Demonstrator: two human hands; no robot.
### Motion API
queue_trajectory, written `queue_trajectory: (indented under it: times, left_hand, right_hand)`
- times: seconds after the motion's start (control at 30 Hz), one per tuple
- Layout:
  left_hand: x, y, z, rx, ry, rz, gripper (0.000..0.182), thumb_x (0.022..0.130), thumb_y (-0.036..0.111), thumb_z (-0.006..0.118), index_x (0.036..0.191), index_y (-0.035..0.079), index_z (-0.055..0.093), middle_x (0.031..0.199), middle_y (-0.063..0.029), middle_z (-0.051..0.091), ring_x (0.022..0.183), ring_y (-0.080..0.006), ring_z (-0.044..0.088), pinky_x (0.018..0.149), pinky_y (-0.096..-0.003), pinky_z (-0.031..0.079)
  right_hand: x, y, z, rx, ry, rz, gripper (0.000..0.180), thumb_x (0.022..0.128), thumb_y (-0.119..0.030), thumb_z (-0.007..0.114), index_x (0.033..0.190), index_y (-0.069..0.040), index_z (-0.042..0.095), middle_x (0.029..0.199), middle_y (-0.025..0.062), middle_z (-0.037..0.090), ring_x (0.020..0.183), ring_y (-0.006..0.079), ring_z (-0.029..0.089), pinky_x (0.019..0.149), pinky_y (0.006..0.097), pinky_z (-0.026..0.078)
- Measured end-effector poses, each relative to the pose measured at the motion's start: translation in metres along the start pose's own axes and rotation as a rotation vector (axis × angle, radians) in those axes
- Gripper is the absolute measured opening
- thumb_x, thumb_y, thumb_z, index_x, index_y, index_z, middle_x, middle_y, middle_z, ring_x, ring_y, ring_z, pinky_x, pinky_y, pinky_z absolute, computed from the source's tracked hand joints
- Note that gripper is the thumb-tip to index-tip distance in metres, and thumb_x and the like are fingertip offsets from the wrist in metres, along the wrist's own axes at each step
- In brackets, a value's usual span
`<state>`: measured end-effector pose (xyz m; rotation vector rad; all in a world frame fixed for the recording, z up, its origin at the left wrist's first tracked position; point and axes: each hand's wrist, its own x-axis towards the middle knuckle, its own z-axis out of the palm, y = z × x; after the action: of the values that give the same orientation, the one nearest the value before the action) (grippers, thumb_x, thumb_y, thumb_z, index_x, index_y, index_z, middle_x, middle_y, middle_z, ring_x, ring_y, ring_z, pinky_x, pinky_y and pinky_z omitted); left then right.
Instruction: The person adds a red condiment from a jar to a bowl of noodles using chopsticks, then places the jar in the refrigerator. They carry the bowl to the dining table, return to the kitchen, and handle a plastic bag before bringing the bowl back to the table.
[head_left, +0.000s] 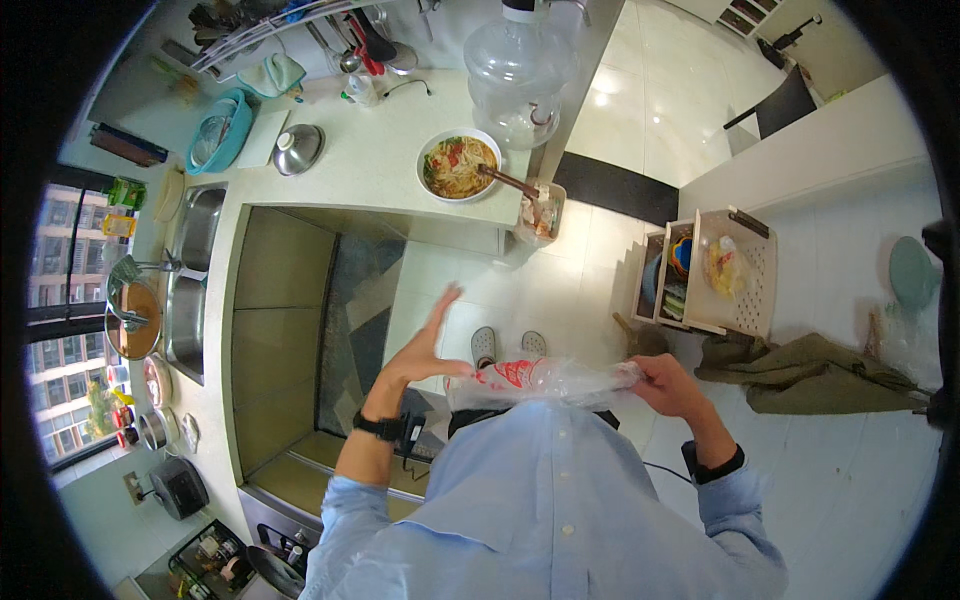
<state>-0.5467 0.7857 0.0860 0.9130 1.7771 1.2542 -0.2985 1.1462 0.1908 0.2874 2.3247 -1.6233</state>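
Note:
A clear plastic bag (551, 379) with red print stretches sideways in front of my shirt. Its right end is bunched in the closed fingers of my right hand (661, 386). My left hand (426, 352) is at the bag's other end with the fingers spread wide. The left thumb tip meets the bag's edge in the picture; whether it touches the plastic is unclear. Ahead on the counter stands a white bowl of noodle soup (459, 165) with red and green pieces in it. Brown chopsticks (510, 182) rest on its rim, sticking out past the counter edge.
A large water jug (519, 82) stands at the end of the counter (367, 150). Below that corner is a small bin (546, 214) lined with plastic. A beige storage drawer unit (739, 292) stands to the right, near a hanging olive cloth (814, 375). A double sink (187, 322) is at left.

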Motion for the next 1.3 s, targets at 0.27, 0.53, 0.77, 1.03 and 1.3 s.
queue_trajectory:
  times: [0.27,0.53,0.77,1.03,1.3]
  left_hand:
    - [0.053,0.022,0.064,0.000,-0.761,-0.239,0.041,0.079,0.028,0.083,0.106,0.002,0.069,0.095,-0.0076,0.072,0.085,-0.0167,0.065,0.079,-0.0325,0.051]
    - [0.055,0.037,0.027,-0.379,-0.428,-0.430,0.026,0.094,0.034,0.068,0.095,0.007,0.070,0.076,-0.0040,0.067,0.063,-0.0193,0.060,0.060,-0.0326,0.049]
    - [0.122,0.042,0.014,-1.500,0.438,-0.212,0.030,0.103,0.030,0.054,0.116,0.004,0.061,0.099,-0.0084,0.069,0.086,-0.0186,0.065,0.069,-0.0329,0.050]
    - [0.166,0.040,0.065,0.091,0.538,0.233,0.020,0.099,0.017,0.053,0.109,0.008,0.068,0.112,-0.0112,0.069,0.104,-0.0290,0.061,0.085,-0.0412,0.046]
    - [0.124,0.082,0.067,0.811,-0.540,0.269,0.031,0.097,0.021,0.046,0.114,0.007,0.068,0.113,-0.0103,0.069,0.104,-0.0287,0.058,0.084,-0.0460,0.042]
  right_hand:
    - [0.004,-0.015,-0.046,0.280,0.082,0.380,0.022,0.097,-0.009,0.058,0.114,0.000,0.068,0.097,0.0068,0.073,0.086,0.0150,0.069,0.069,0.0289,0.057]
    - [-0.003,-0.007,-0.101,0.176,0.169,0.406,0.022,0.100,-0.017,0.062,0.106,0.002,0.068,0.085,0.0047,0.070,0.075,0.0118,0.069,0.067,0.0272,0.058]
    - [0.023,0.009,-0.020,-0.464,0.132,0.067,0.023,0.100,-0.021,0.057,0.092,-0.002,0.067,0.082,0.0136,0.071,0.069,0.0256,0.071,0.062,0.0362,0.056]
    - [0.040,-0.076,0.030,-0.668,-0.177,-0.264,0.017,0.091,-0.019,0.056,0.078,-0.008,0.057,0.066,0.0149,0.062,0.062,0.0382,0.065,0.057,0.0506,0.049]
    - [0.058,-0.050,-0.077,0.146,0.324,-0.146,0.018,0.098,-0.009,0.056,0.088,0.000,0.069,0.072,0.0034,0.068,0.062,0.0093,0.060,0.059,0.0262,0.052]
